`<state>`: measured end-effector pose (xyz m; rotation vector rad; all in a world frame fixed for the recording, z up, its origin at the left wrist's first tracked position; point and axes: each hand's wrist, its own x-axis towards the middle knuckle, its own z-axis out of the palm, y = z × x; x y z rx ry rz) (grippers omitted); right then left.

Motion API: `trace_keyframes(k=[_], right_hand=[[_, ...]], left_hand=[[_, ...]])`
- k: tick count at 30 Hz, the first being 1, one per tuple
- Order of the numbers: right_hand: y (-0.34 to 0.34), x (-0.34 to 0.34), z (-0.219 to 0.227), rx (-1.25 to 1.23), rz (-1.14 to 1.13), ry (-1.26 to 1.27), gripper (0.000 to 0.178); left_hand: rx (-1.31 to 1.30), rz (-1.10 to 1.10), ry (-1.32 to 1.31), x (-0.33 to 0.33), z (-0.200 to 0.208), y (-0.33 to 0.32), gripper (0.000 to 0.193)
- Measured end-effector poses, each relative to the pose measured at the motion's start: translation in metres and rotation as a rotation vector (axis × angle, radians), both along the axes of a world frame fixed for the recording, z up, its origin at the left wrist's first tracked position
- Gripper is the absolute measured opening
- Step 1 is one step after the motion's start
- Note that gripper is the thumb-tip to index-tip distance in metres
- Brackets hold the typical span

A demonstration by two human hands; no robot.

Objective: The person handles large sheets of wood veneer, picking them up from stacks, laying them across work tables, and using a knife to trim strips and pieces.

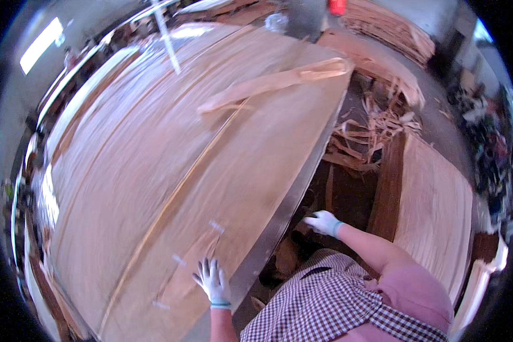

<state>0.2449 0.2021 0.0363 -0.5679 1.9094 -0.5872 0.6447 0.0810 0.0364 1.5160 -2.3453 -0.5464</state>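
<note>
A broad table is covered by large thin wood veneer sheets, with a long gap running between two of them. My left hand, in a white glove, is over the near part of the sheet with its fingers spread. Just beyond its fingertips is a darker veneer piece, with short whitish strips of tape around it. My right hand, also gloved in white, is off the table's right edge. Its fingers are closed together; whatever they may hold is lost against the dark background.
A folded veneer strip lies across the far part of the sheets. Torn veneer scraps heap beyond the table's right edge. A tall veneer stack stands to my right, and more stacks lie at the back. A white pole rises at the far side.
</note>
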Motion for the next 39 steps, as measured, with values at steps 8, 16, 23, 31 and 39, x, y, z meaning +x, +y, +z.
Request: trace_keyframes(k=[8, 16, 23, 31, 39], right_hand=[[0.216, -0.117, -0.127, 0.3, -0.738, -0.145, 0.036], [0.241, -0.26, -0.122, 0.303, -0.143, 0.204, 0.052], [0.197, -0.44, -0.073, -0.109, -0.986, -0.218, 0.023], [0.194, -0.572, -0.084, 0.194, -0.795, -0.002, 0.028], [0.243, -0.68, -0.122, 0.53, -0.48, 0.294, 0.047]], left_hand=[[-0.074, -0.691, 0.179, -0.25, 0.054, 0.01, 0.038], [-0.004, -0.923, 0.219, -0.5, 0.064, 0.019, 0.033], [-0.017, -0.592, 0.096, -0.68, 0.048, -0.083, 0.048], [0.038, -0.333, 0.124, -0.905, 0.046, -0.271, 0.07], [0.119, -0.482, -0.19, -0.97, -0.013, -0.346, 0.081]])
